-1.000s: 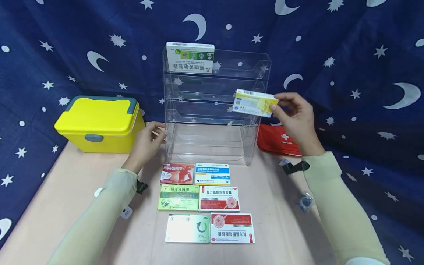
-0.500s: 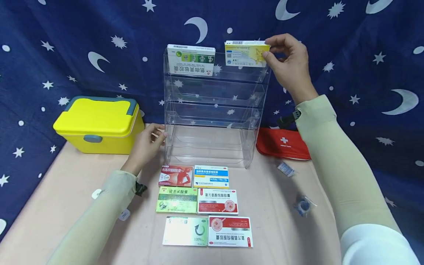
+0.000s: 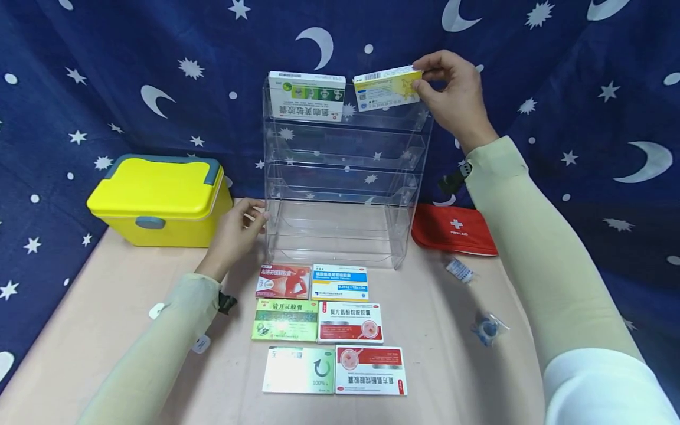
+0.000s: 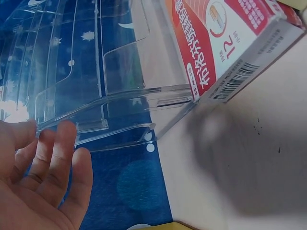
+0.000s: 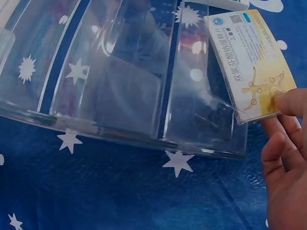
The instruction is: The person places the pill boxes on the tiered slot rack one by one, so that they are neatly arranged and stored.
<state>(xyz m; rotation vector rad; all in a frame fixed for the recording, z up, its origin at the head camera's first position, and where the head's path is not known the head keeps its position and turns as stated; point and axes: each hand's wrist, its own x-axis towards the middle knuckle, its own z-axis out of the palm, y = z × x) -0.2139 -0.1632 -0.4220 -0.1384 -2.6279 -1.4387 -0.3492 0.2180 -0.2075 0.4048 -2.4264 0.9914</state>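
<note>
A clear acrylic tiered rack (image 3: 345,177) stands at the back of the table. My right hand (image 3: 451,94) pinches a yellow and white medicine box (image 3: 386,88) by its right end, tilted, at the rack's top tier; the box (image 5: 249,67) shows against the clear rack (image 5: 124,81) in the right wrist view. A green and white box (image 3: 306,95) stands in the top tier at the left. My left hand (image 3: 236,233) rests with straight fingers against the rack's lower left edge (image 4: 96,124), holding nothing. Several medicine boxes (image 3: 329,327) lie flat in front of the rack.
A yellow lidded case (image 3: 156,200) sits at the left. A red first-aid pouch (image 3: 454,230) lies right of the rack, with a small packet (image 3: 459,270) and a blue roll (image 3: 486,327) nearby. Star-patterned blue cloth hangs behind.
My right hand rose from beside the rack's middle up to the top tier with the yellow box, then shifted it slightly left and tilted it. The left hand stayed put.
</note>
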